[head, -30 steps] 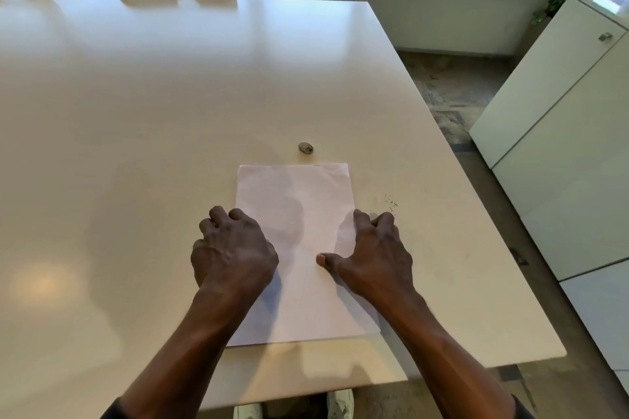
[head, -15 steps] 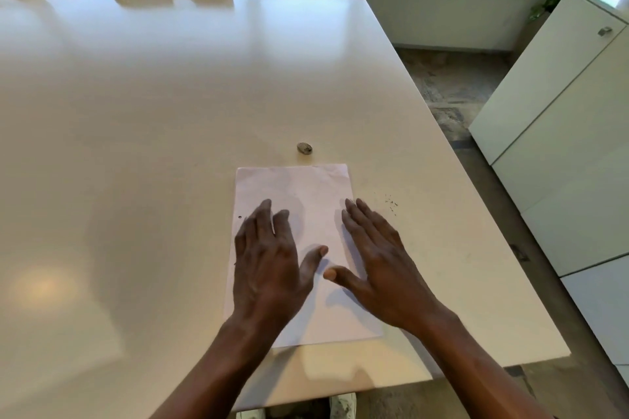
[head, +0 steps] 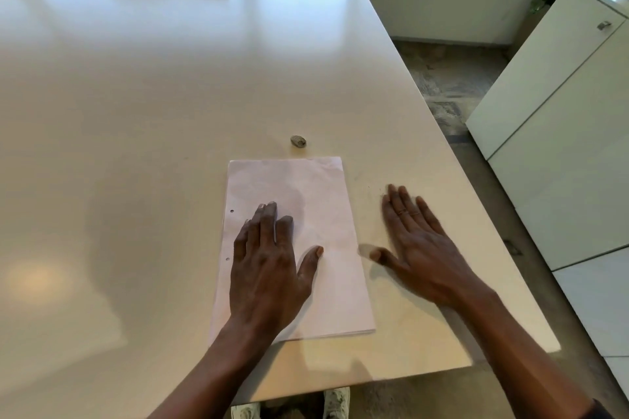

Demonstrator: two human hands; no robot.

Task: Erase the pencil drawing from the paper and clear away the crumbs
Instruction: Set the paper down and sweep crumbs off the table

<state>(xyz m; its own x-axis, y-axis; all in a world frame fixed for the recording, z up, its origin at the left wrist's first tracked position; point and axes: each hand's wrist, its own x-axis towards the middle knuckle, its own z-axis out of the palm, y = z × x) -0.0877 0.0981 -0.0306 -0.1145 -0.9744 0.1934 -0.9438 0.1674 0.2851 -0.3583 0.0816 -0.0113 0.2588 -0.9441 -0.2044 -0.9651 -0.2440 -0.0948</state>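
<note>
Paper (head: 306, 187) lies flat by the table's (head: 170, 112) near edge, punch holes down its left side. Left hand (head: 269, 265) is palm-down on the sheet's lower left part, fingers straight and close, thumb out, gripping nothing. Right hand (head: 420, 248) is blurred, flat over bare table just right of the paper, fingers straight, holding nothing; contact with the table: cannot tell. Eraser (head: 298, 141) sits just past the paper's far edge, not touching it

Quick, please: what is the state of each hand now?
Left hand: open, flat on the white punched paper sheet.
Right hand: open, holding nothing, blurred.
</note>
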